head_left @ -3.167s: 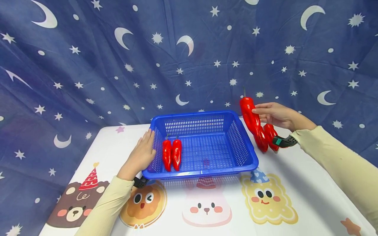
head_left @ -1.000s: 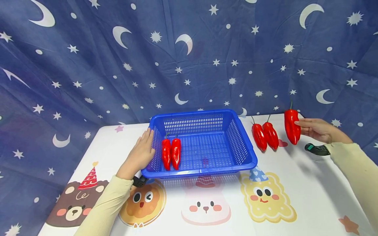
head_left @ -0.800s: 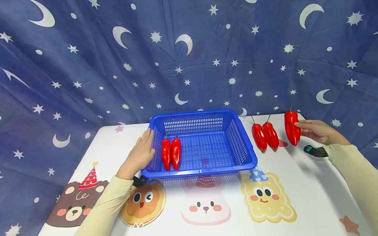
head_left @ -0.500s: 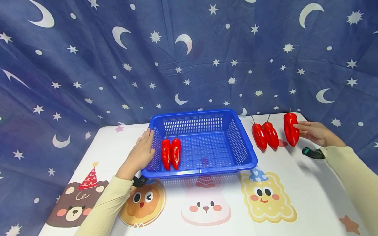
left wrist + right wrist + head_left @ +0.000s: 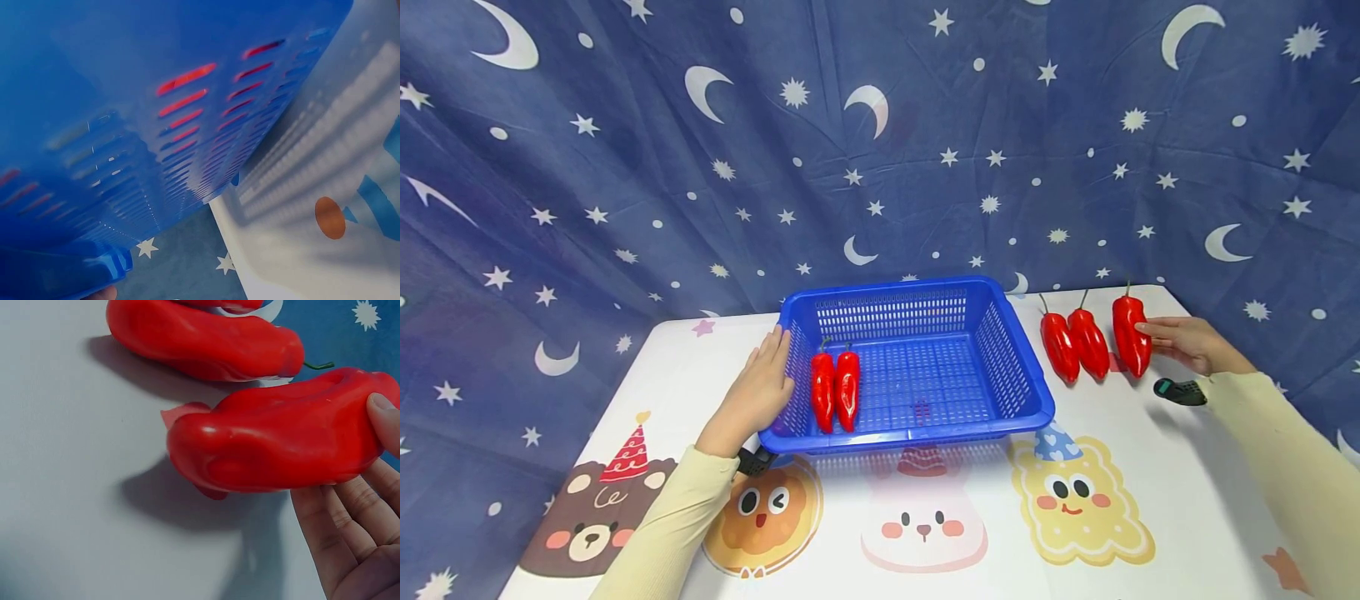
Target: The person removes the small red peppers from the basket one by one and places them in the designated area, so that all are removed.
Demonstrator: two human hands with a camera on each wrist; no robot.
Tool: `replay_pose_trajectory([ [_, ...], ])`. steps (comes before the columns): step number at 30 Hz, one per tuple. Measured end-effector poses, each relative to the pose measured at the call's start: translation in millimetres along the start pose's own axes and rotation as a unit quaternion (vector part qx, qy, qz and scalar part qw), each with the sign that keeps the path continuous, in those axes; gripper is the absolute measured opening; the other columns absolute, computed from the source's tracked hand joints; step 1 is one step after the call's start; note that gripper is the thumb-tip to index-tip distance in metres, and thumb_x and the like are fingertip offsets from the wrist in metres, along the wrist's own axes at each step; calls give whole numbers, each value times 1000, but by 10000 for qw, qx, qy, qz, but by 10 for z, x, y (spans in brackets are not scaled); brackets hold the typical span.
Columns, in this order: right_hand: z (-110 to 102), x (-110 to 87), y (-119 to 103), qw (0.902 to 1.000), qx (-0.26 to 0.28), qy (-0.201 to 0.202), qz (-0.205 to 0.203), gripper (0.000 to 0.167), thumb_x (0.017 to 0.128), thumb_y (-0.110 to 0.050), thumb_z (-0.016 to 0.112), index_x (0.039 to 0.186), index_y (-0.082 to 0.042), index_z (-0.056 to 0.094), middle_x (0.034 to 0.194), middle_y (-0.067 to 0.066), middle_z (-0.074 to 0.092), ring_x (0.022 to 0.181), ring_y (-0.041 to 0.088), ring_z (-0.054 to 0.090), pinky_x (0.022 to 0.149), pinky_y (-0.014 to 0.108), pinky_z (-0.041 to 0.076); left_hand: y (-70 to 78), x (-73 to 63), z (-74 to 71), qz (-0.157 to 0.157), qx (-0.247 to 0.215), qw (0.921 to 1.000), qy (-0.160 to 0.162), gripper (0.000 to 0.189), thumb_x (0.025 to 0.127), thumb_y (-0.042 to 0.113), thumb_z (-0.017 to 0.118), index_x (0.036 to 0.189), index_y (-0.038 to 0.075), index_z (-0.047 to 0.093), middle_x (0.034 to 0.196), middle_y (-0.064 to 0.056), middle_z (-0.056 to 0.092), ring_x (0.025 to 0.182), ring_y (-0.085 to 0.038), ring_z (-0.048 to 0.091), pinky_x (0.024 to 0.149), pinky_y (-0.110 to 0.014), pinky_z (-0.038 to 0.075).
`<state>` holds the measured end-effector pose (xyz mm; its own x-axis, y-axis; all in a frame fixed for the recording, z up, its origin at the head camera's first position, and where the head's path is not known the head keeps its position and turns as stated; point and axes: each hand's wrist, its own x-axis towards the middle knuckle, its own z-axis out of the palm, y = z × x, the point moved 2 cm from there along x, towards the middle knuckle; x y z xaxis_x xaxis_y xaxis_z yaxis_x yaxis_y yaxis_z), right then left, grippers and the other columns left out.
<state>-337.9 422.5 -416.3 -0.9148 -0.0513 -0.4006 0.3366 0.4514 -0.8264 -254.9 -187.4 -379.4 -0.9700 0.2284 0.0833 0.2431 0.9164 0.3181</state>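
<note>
My right hand (image 5: pixel 1189 343) pinches a large glossy red chili pepper (image 5: pixel 1131 337) between thumb and fingers at the table's right side. In the right wrist view this pepper (image 5: pixel 275 434) casts a shadow below it and seems slightly off the tabletop. Just left of it lie two more red peppers, a nearer one (image 5: pixel 1088 343) and a farther one (image 5: pixel 1059 347), stems toward the back. My left hand (image 5: pixel 755 392) rests with straight fingers against the left rim of a blue plastic basket (image 5: pixel 917 435). Inside, two red peppers, one (image 5: pixel 823 392) and another (image 5: pixel 847 390), lie side by side at the left.
A white tablecloth (image 5: pixel 925 508) with cartoon prints covers the table. Behind it hangs a dark blue curtain (image 5: pixel 910 183) with moons and stars. The slotted wall of the basket (image 5: pixel 125 81) fills much of the left wrist view.
My right hand first carried the pepper rightward from beside the basket, over the two lying peppers. Since then it has lowered and come slightly left toward them. The left hand stays put.
</note>
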Motion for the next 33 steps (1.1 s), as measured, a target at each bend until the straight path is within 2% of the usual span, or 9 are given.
replay_pose_trajectory([
  [6,29,45,21,9998,-192,60,18,85,93,-41,51,143,15,12,82,-27,46,74,-10,54,87,24,54,-4,-2,12,-9,10,10000,6,65,89,11,43,146,-9,17,155,-27,12,144,-42,11,118,-53,10],
  [19,67,101,43,9987,-315,226,330,85,92,-43,51,142,15,16,81,-23,50,71,-8,53,80,20,55,7,-23,9,61,15,10000,70,64,89,10,43,145,-10,18,154,-27,13,144,-41,12,118,-54,11],
  [27,83,126,67,9980,-327,189,509,82,94,-41,48,142,16,16,74,-22,51,72,-4,54,73,15,53,17,-25,-7,64,63,9999,70,65,90,9,43,146,-10,17,155,-27,12,144,-41,12,118,-53,11],
  [33,100,140,67,9973,-423,278,538,80,94,-41,48,141,16,19,81,-18,53,73,-3,53,72,16,53,11,-18,-11,46,74,10000,37,65,89,10,43,146,-10,16,155,-27,11,144,-41,11,118,-54,11],
])
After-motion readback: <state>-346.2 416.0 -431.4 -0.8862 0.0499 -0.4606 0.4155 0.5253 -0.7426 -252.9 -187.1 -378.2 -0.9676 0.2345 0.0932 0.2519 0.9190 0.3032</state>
